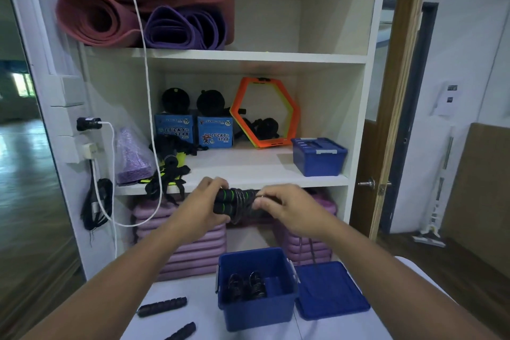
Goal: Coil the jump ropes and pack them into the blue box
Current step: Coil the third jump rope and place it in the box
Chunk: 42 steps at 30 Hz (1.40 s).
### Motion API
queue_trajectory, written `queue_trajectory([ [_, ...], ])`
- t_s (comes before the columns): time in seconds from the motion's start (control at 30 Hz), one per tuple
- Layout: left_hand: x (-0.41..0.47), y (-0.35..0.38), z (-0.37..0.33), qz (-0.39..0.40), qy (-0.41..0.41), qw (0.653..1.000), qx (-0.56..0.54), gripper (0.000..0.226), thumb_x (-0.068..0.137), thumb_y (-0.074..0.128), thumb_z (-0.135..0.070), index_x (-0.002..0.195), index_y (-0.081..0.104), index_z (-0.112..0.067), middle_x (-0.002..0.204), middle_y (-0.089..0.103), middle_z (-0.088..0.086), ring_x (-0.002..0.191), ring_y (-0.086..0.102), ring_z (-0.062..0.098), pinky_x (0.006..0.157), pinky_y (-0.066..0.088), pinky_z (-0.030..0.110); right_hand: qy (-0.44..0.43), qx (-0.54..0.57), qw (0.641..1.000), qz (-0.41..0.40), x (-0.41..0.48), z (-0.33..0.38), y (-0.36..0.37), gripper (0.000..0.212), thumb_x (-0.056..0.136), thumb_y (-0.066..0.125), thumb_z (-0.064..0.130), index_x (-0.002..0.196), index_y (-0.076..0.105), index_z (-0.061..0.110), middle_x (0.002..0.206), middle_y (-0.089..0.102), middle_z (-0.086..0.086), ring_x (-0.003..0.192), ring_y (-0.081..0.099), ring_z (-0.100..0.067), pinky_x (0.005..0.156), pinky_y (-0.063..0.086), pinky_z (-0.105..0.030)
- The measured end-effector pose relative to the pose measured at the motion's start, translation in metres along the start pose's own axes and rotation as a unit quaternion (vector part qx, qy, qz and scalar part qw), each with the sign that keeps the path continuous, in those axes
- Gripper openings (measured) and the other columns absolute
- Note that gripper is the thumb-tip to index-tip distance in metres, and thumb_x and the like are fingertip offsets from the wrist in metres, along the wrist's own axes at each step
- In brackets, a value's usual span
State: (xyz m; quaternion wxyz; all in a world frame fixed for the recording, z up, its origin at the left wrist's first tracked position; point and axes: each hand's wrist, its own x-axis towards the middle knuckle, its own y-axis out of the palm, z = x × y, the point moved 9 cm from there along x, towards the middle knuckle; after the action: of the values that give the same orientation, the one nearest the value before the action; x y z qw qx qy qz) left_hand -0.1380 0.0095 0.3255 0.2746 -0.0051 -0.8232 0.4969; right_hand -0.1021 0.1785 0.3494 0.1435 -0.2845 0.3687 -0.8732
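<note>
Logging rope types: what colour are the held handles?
Black with green bands, gripped by the left hand; head view.

A white table (pixel 193 292) fills the lower view; on it stands an open blue box (pixel 258 309) holding coiled black ropes (pixel 245 286), its blue lid (pixel 329 290) flat just beside it on the right; two black handles (pixel 162 306) lie apart at the left; behind, a white shelf (pixel 248 168) carries a closed blue box (pixel 318 156), an orange hexagon ring (pixel 265 112) and two small blue cartons (pixel 193 131).
</note>
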Motion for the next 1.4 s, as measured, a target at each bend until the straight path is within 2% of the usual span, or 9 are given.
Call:
queue_trajectory([
  [0.17, -0.026, 0.006, -0.032, 0.082, 0.002, 0.975, -0.207, 0.06, 0.07, 0.09, -0.022, 0.112, 0.048, -0.033, 0.111, 0.066, -0.005, 0.096, 0.069, 0.012, 0.089, 0.056, 0.038, -0.046, -0.057, 0.995, -0.061, 0.014, 0.015, -0.039, 0.017, 0.097, 0.06, 0.029, 0.098, 0.075, 0.021, 0.092, 0.073, 0.012, 0.085, 0.063, -0.004, 0.077, 0.05, -0.026],
  [0.3, -0.044, -0.007, -0.062, 0.112, 0.013, 0.939, -0.324, 0.064, 0.063, 0.093, -0.017, 0.112, 0.054, -0.029, 0.108, 0.069, 0.002, 0.096, 0.072, 0.026, 0.089, 0.057, 0.047, -0.017, 0.068, 0.997, -0.042, 0.018, 0.008, -0.047, 0.013, 0.087, 0.073, 0.021, 0.091, 0.078, 0.01, 0.063, 0.065, 0.013, 0.056, 0.053, 0.001, 0.058, 0.04, -0.011],
  [0.47, -0.051, -0.026, -0.071, 0.095, 0.022, 0.91, -0.403, 0.061, 0.061, 0.091, 0.003, 0.106, 0.058, -0.022, 0.096, 0.07, 0.004, 0.086, 0.071, 0.024, 0.08, 0.059, 0.04, 0.028, 0.211, 0.977, 0.008, 0.014, -0.018, -0.019, 0.013, 0.08, 0.075, 0.026, 0.082, 0.078, 0.013, 0.077, 0.07, -0.019, 0.069, 0.056, -0.022, 0.067, 0.044, -0.034],
  [0.6, -0.047, -0.044, -0.069, 0.038, 0.003, 0.909, -0.414, 0.059, 0.061, 0.085, 0.013, 0.108, 0.057, -0.009, 0.086, 0.069, -0.007, 0.076, 0.068, 0.011, 0.065, 0.055, 0.023, 0.096, 0.199, 0.975, 0.019, -0.006, -0.041, 0.012, 0.033, 0.092, 0.054, -0.01, 0.078, 0.059, 0.019, 0.064, 0.067, 0.011, 0.067, 0.056, 0.0, 0.063, 0.047, -0.012],
  [0.73, -0.038, -0.058, -0.052, -0.057, -0.024, 0.901, -0.43, 0.055, 0.065, 0.083, 0.013, 0.108, 0.057, -0.009, 0.087, 0.066, -0.001, 0.072, 0.067, 0.012, 0.059, 0.055, 0.024, 0.106, 0.299, 0.948, 0.034, -0.017, -0.042, 0.054, 0.021, 0.101, 0.052, 0.016, 0.092, 0.063, 0.0, 0.06, 0.052, 0.004, 0.048, 0.044, -0.009, 0.049, 0.038, -0.024],
  [0.87, -0.025, -0.064, -0.017, -0.147, -0.061, 0.896, -0.414, 0.053, 0.068, 0.087, -0.002, 0.108, 0.055, -0.014, 0.088, 0.07, 0.008, 0.067, 0.066, 0.018, 0.057, 0.056, 0.034, 0.089, 0.305, 0.948, 0.031, -0.018, -0.037, 0.072, 0.026, 0.103, 0.048, 0.028, 0.1, 0.064, 0.008, 0.063, 0.047, 0.003, 0.047, 0.036, -0.009, 0.046, 0.03, -0.023],
  [1.03, -0.014, -0.055, 0.019, -0.183, -0.123, 0.953, -0.207, 0.056, 0.07, 0.09, -0.028, 0.109, 0.05, -0.026, 0.092, 0.066, -0.009, 0.066, 0.061, 0.01, 0.058, 0.046, 0.025, 0.027, 0.103, 0.992, 0.069, -0.014, -0.017, 0.078, 0.019, 0.102, 0.046, 0.035, 0.098, 0.058, 0.02, 0.065, 0.046, 0.008, 0.055, 0.039, -0.006, 0.055, 0.036, -0.026],
  [1.2, -0.015, -0.023, 0.04, -0.071, -0.154, 0.984, -0.057, 0.059, 0.077, 0.084, -0.024, 0.112, 0.037, -0.022, 0.091, 0.058, -0.001, 0.064, 0.054, 0.012, 0.048, 0.038, 0.02, -0.012, -0.112, 0.989, 0.092, -0.013, -0.015, 0.067, 0.016, 0.102, 0.044, 0.04, 0.095, 0.055, 0.031, 0.079, 0.06, 0.004, 0.071, 0.054, -0.023, 0.068, 0.045, -0.041],
  [1.4, -0.039, 0.036, 0.013, 0.15, -0.05, 0.97, -0.186, 0.051, 0.088, 0.072, -0.026, 0.117, 0.032, -0.039, 0.111, 0.062, 0.004, 0.098, 0.064, 0.015, 0.091, 0.054, 0.038, -0.055, -0.207, 0.977, -0.003, 0.013, 0.004, 0.013, 0.023, 0.101, 0.046, 0.041, 0.103, 0.065, 0.028, 0.102, 0.07, 0.008, 0.091, 0.061, -0.016, 0.08, 0.051, -0.04],
])
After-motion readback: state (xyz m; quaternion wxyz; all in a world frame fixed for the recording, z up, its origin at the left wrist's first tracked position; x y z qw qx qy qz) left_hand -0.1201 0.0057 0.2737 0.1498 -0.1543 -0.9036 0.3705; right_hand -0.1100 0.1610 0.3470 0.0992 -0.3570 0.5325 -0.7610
